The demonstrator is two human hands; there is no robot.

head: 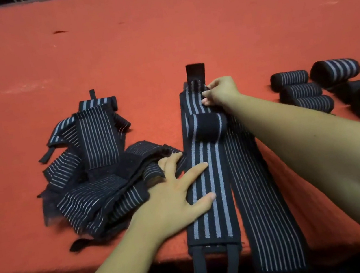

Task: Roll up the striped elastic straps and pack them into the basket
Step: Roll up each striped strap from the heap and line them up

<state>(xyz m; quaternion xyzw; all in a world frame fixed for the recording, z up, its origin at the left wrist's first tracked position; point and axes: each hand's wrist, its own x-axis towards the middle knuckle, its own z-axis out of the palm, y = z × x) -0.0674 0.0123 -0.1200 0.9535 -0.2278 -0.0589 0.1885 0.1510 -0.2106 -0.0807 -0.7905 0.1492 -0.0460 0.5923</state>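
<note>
Head view: two arms reach forward over a red worktop (158,33). The left hand (177,198) lies palm down with fingers straight and spread. Its thumb and forefinger press flat on the broad-striped strap (213,220), so this grip is wide and encloses nothing. The other fingers rest on the pile of loose straps (93,173), which lies left of centre.

The right arm is extended farther across. The right hand (220,93) has its fingers curled, and its grip pinches the far end of the broad-striped strap just short of a black tab (195,71).

The broad-striped strap lies flat and straight from the near edge toward the middle of the worktop, with its two dark loops (231,265) hanging over the near edge. A small roll (206,127) lies across it between the two hands. A thin-striped strap (265,217) lies just beside it on the right, touching along its length and partly under the right forearm. Several rolled straps (304,90) are grouped toward the right edge.
</note>
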